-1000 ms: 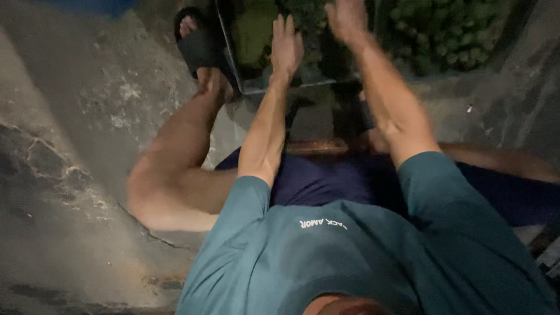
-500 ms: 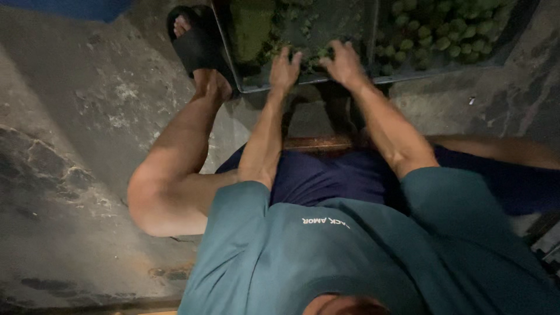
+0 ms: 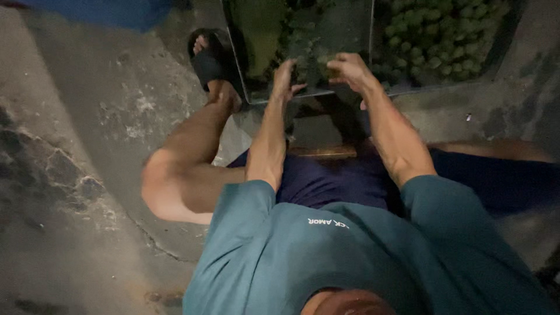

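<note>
Right now I see both hands at the near edge of a shallow metal tray (image 3: 245,76) that sits on the concrete floor (image 3: 87,175). My left hand (image 3: 287,79) lies over the tray's rim with its grip spread, fingers fanned on the clump of green plants (image 3: 306,44) inside. My right hand (image 3: 349,69) is just beside it, fingers curled down into the same clump; whether that grip actually pinches a stem I cannot tell in this dim light. A second tray of small round green plants (image 3: 443,35) stands touching the first on the right. A black sandal (image 3: 210,58) rests by the tray's left corner.
</note>
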